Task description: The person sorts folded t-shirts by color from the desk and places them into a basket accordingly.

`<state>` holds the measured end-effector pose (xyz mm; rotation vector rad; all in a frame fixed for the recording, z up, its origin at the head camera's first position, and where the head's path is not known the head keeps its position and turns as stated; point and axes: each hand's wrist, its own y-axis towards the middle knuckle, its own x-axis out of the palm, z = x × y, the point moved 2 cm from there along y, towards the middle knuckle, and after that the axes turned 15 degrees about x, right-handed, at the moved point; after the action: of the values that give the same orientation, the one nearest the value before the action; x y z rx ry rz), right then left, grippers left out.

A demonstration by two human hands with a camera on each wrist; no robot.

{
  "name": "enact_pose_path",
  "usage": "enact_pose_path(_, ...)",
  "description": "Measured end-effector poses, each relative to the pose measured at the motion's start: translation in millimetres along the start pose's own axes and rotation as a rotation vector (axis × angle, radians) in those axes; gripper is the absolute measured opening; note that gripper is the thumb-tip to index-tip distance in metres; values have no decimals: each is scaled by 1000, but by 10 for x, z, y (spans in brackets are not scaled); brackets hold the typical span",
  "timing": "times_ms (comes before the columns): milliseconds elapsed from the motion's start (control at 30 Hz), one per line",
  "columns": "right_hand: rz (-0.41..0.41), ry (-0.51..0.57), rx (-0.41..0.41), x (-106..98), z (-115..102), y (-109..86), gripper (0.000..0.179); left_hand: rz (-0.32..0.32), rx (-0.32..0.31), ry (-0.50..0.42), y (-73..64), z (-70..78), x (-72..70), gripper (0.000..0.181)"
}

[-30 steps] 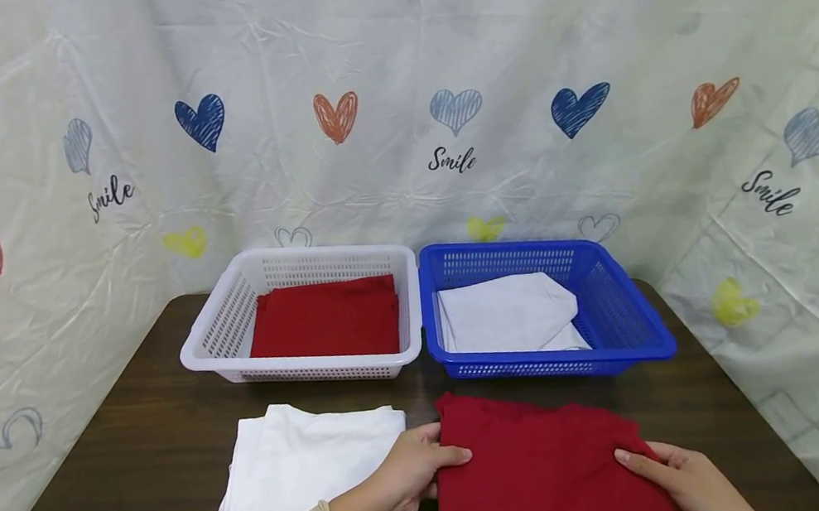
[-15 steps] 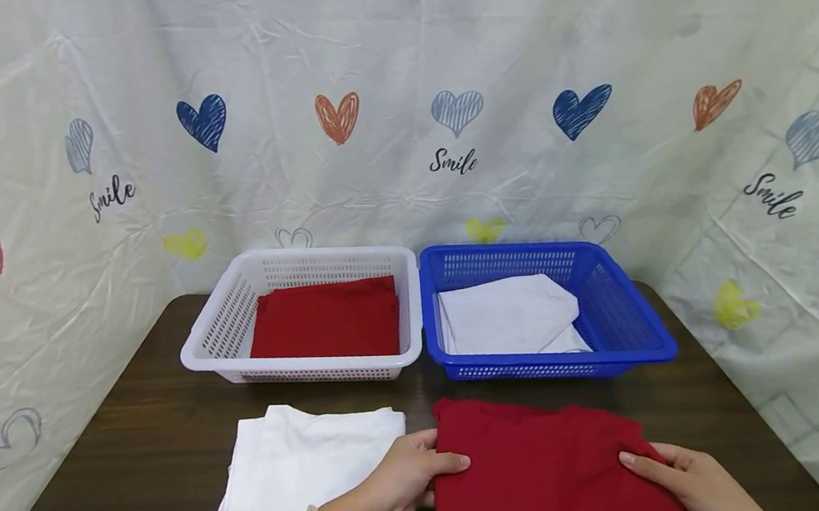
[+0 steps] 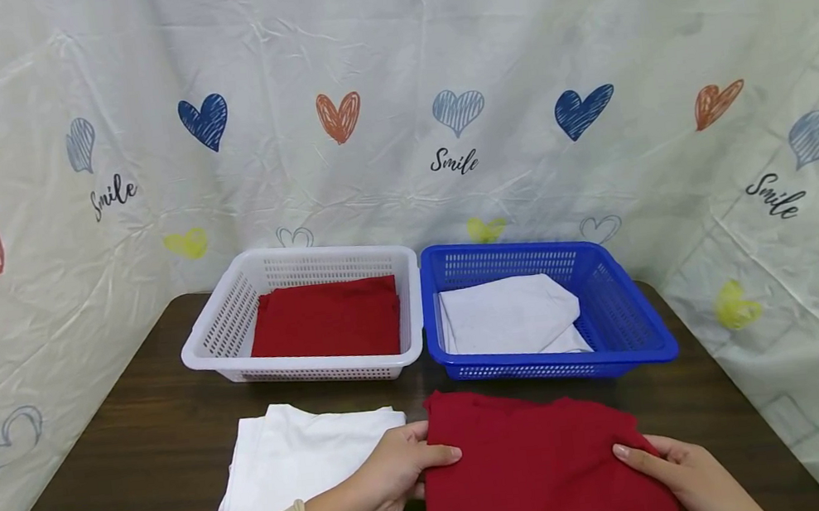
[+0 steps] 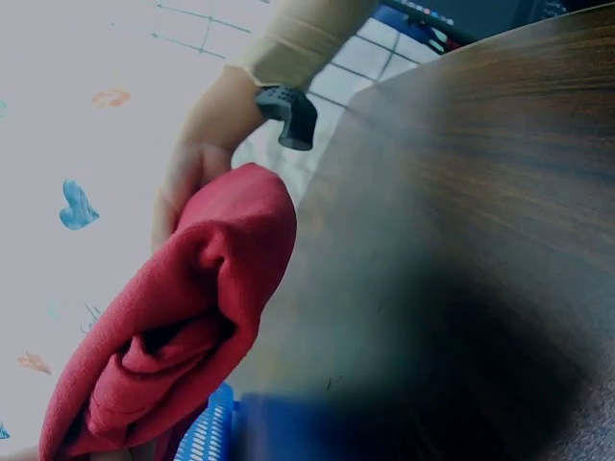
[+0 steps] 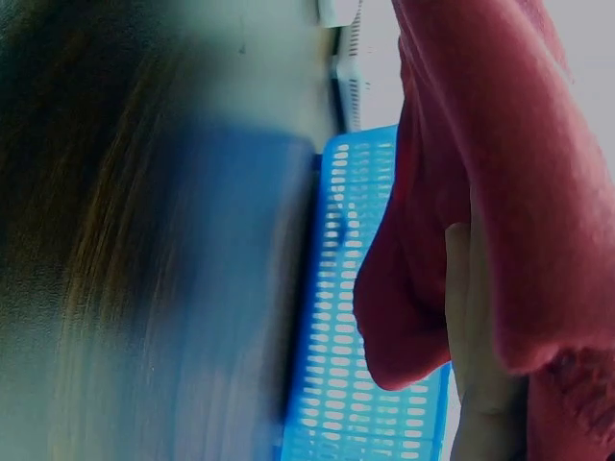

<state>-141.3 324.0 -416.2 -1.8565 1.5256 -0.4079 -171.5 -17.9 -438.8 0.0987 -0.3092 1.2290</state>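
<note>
Both hands hold a folded red cloth [image 3: 537, 475] by its opposite sides, above the dark tabletop. My left hand [image 3: 391, 478] pinches its left edge, thumb on top and fingers underneath. On the other side, my right hand [image 3: 690, 467] grips the right edge the same way. Rolled layers of the red cloth [image 4: 240, 221] face the left wrist view. The right wrist view shows fingers [image 5: 466, 327] tucked between its folds. A folded white cloth [image 3: 311, 457] lies on the table, partly covered by my left forearm.
A white basket [image 3: 308, 364] with a folded red cloth [image 3: 327, 322] inside stands at the back left. Beside it, a blue basket [image 3: 630, 324] contains folded white cloth [image 3: 505, 312]. The brown wooden table [image 3: 117, 469] ends at a curtain printed with hearts [image 3: 371, 35].
The red cloth and my left hand have shifted slightly left. My right hand keeps its grip and has barely moved. Baskets and white cloth are unchanged.
</note>
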Motion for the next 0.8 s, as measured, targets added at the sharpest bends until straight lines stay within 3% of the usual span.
enact_pose_path(167,-29,19,-2,19,-18,-4,32,6,-6,2,-23,2,-17,37)
enact_pose_path(600,17,7,2,77,-130,10,52,7,25,-12,-18,132,-85,41)
enact_pose_path(800,15,5,4,97,-179,2,51,4,22,-12,-35,179,-113,43)
